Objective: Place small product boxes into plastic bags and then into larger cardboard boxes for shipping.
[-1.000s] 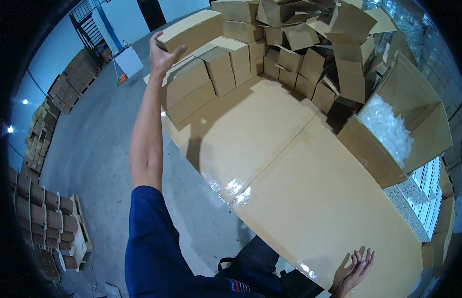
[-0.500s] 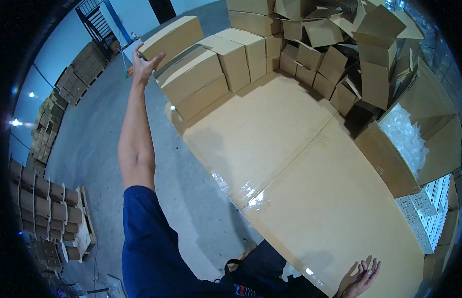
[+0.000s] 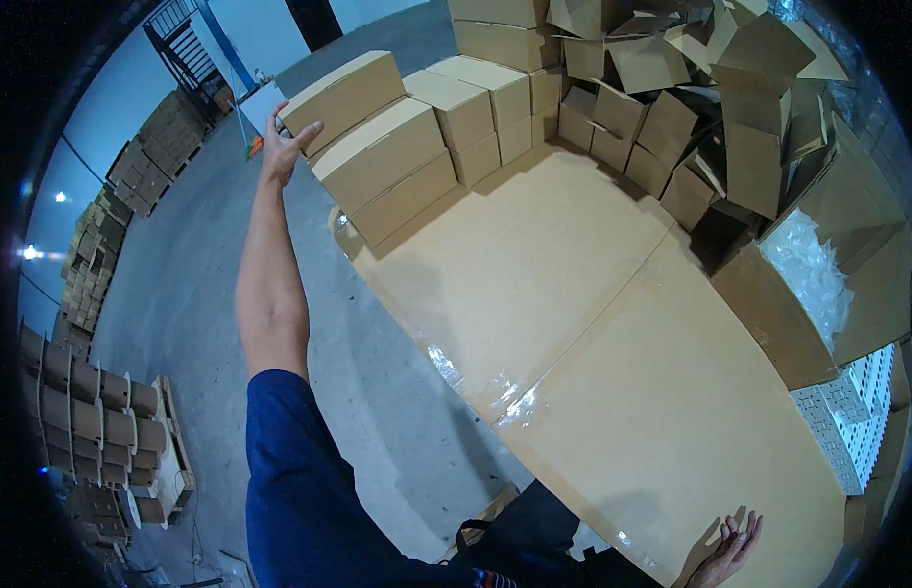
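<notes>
My left hand reaches out to the far left, gripping the near-left end of a closed brown cardboard box. Its thumb lies along the side facing me, and part of the fingers is hidden behind the box. That box sits at the top of a stack, just behind another closed carton. My right hand is low at the near right, over the cardboard-covered table, palm turned up and fingers slightly curled apart. Nothing is in it.
Open empty cartons pile up at the back right. A large box with clear plastic wrapping stands on the right, above white perforated trays. Cable reels on a pallet and stacked boxes stand on the floor to the left.
The box at my left hand has come down onto the stack, closing the gap beneath it. My right hand stays about where it was, still empty.
</notes>
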Available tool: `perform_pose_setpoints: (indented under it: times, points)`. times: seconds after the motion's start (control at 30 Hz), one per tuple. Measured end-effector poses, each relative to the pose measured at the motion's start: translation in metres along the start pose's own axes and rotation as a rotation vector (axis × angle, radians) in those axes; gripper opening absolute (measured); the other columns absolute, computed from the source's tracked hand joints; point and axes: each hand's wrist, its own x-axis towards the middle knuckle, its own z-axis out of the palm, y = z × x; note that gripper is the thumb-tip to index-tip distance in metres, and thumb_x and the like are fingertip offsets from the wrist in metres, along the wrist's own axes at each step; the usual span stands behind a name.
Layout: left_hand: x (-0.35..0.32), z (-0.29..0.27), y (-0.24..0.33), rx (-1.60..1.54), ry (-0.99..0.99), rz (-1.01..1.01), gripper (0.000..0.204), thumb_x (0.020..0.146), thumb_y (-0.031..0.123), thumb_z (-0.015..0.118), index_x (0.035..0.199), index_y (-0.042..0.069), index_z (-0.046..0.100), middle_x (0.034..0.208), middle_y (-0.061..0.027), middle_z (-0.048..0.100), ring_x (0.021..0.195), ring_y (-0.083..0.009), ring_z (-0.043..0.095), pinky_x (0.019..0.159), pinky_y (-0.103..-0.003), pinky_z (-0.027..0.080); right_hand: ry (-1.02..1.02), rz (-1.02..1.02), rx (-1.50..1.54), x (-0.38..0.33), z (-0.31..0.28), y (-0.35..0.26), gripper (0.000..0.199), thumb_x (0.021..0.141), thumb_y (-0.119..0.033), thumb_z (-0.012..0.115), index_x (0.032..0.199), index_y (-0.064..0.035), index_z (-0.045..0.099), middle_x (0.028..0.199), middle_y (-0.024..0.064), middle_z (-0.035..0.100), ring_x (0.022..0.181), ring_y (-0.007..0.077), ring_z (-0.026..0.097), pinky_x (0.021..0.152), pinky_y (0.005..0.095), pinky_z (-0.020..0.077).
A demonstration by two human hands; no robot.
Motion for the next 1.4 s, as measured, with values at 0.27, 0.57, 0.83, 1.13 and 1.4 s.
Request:
perform_pose_setpoints:
  times: [0.27, 0.57, 0.83, 1.13, 1.4]
  points:
    - [0.007, -0.004, -0.014, -0.079, -0.034, -0.059, 0.094, 0.073, 0.021, 0.091, 0.149, 0.013, 0.036, 0.134, -0.0195, 0.056, 0.12, -0.0305, 0.059, 0.094, -0.043, 0.055, 0.044, -0.013, -0.066, 0.009, 0.012, 0.007, 0.06, 0.106, -0.028, 0.048, 0.15, 0.0059, 0.028, 0.146, 0.0274, 0.046, 0.113, 0.0392, 0.062, 0.095, 0.0481, 0.0538]
    - [0.011, -0.008, -0.017, -0.04, -0.04, -0.024, 0.094, 0.072, 0.021, 0.091, 0.149, 0.015, 0.038, 0.135, -0.0189, 0.056, 0.123, -0.0307, 0.058, 0.097, -0.042, 0.054, 0.013, -0.031, -0.075, 0.008, 0.014, 0.005, 0.058, 0.105, -0.025, 0.048, 0.15, 0.0061, 0.028, 0.145, 0.0277, 0.047, 0.114, 0.0398, 0.061, 0.096, 0.0491, 0.0532]
    - [0.006, -0.006, -0.015, 0.029, -0.006, -0.028, 0.093, 0.071, 0.025, 0.092, 0.147, 0.015, 0.039, 0.137, -0.0191, 0.054, 0.123, -0.0308, 0.058, 0.097, -0.042, 0.053, 0.031, -0.029, -0.041, 0.003, 0.006, 0.013, 0.059, 0.104, -0.027, 0.05, 0.149, 0.0053, 0.03, 0.145, 0.0274, 0.047, 0.113, 0.0409, 0.061, 0.095, 0.0494, 0.0532]
    - [0.001, -0.001, 0.003, -0.005, 0.011, 0.029, 0.098, 0.073, 0.027, 0.09, 0.152, 0.016, 0.034, 0.146, -0.0186, 0.047, 0.127, -0.0318, 0.055, 0.101, -0.045, 0.051, 0.063, -0.009, -0.002, 0.009, -0.006, -0.007, 0.059, 0.104, -0.026, 0.052, 0.149, 0.0044, 0.031, 0.146, 0.0262, 0.047, 0.111, 0.0392, 0.062, 0.094, 0.0477, 0.0531]
    - [0.003, 0.031, 0.091, 0.807, 0.12, 0.575, 0.049, 0.077, 0.015, 0.077, 0.123, 0.01, 0.062, 0.117, -0.0143, 0.062, 0.113, -0.0369, 0.059, 0.098, -0.042, 0.049, 0.125, -0.012, 0.049, 0.021, -0.049, -0.011, 0.051, 0.108, -0.024, 0.044, 0.15, 0.0028, 0.034, 0.149, 0.0201, 0.046, 0.099, 0.02, 0.064, 0.089, 0.0311, 0.0538]
